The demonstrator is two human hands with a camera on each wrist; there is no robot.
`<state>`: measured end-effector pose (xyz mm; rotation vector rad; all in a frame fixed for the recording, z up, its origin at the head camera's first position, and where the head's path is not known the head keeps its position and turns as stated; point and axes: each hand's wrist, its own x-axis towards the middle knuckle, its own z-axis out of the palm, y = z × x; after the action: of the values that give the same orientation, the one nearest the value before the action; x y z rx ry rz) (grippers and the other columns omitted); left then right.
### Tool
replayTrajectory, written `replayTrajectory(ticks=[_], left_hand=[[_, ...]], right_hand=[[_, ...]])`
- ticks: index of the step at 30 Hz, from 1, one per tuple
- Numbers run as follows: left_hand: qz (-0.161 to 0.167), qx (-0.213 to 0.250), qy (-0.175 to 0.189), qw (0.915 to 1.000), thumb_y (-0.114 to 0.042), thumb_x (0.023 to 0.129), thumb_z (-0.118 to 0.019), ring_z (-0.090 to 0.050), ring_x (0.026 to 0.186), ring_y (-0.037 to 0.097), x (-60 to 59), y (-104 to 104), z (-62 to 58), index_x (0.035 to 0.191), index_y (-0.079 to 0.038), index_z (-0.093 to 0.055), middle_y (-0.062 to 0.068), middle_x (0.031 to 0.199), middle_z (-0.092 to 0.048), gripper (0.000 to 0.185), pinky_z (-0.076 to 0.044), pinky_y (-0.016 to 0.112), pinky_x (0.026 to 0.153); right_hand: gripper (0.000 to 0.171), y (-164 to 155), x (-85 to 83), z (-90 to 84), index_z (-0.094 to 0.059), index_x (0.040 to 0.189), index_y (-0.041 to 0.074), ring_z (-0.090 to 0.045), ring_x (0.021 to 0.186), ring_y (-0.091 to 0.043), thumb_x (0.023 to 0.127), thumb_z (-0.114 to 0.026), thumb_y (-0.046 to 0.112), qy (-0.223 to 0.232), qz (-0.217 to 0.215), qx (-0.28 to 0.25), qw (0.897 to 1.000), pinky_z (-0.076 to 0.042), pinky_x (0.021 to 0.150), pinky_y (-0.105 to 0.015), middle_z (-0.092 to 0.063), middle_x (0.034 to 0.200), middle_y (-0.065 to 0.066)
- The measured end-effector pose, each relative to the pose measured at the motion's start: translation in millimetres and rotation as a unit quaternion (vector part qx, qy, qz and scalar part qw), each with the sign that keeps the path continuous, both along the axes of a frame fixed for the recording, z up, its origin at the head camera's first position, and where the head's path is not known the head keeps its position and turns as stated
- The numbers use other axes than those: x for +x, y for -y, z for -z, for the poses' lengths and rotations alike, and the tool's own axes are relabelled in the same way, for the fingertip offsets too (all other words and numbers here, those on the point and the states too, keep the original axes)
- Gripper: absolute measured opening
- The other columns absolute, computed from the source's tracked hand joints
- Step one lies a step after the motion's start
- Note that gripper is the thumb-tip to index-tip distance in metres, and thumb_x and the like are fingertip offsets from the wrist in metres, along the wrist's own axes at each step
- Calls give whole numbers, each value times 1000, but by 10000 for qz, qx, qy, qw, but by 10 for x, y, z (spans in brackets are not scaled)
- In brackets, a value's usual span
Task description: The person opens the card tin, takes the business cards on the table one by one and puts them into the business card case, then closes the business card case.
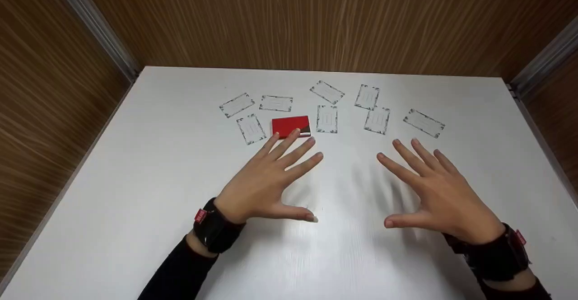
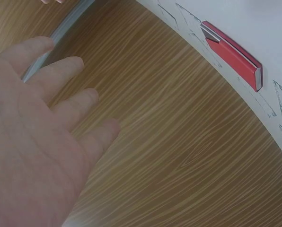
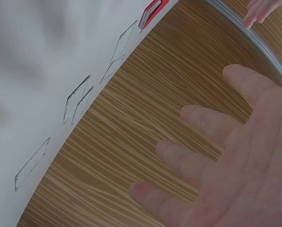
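Both hands hover over a white table with fingers spread and nothing held. In the head view the left hand [image 1: 266,182] is nearest a red card case [image 1: 289,125] with a silver and dark corner; its fingertips overlap the case's lower edge in the picture. The right hand [image 1: 445,196] is held to the right, below a white card with a patterned border [image 1: 424,123]. The left wrist view shows the left palm [image 2: 32,142] and the card case [image 2: 233,56] apart from it. In the right wrist view the right palm [image 3: 245,161] faces the camera, its fingers straight.
Several more bordered cards lie scattered around the case, among them a tilted card [image 1: 237,105] at left and an upright card [image 1: 327,119] in the middle. Two cards at right touch or nearly touch. Wood-grain panels [image 1: 289,24] stand behind and beside the white table [image 1: 135,178].
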<state>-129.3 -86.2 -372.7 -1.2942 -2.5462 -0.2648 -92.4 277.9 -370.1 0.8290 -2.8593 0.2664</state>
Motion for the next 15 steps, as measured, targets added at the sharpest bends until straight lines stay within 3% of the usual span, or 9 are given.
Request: replayTrajectory(ticks=[9, 15], left_hand=[[-239, -97, 225, 9994, -85, 84, -39, -12, 154, 29, -64, 35, 26, 158, -26, -30, 3, 165, -27, 96, -16, 53, 122], [-766, -101, 944, 9925, -73, 91, -48, -19, 153, 27, -323, 68, 142, 156, -24, -36, 4, 163, -31, 83, -19, 46, 123]], right_hand=[[111, -10, -18, 21, -29, 157, 38, -17, 152, -36, 64, -76, 75, 51, 26, 20, 10000, -26, 109, -70, -21, 166, 0], [111, -3, -16, 43, -28, 157, 38, -23, 150, -41, 64, -76, 74, 177, 16, 21, 9998, -28, 106, -71, -19, 167, 2]])
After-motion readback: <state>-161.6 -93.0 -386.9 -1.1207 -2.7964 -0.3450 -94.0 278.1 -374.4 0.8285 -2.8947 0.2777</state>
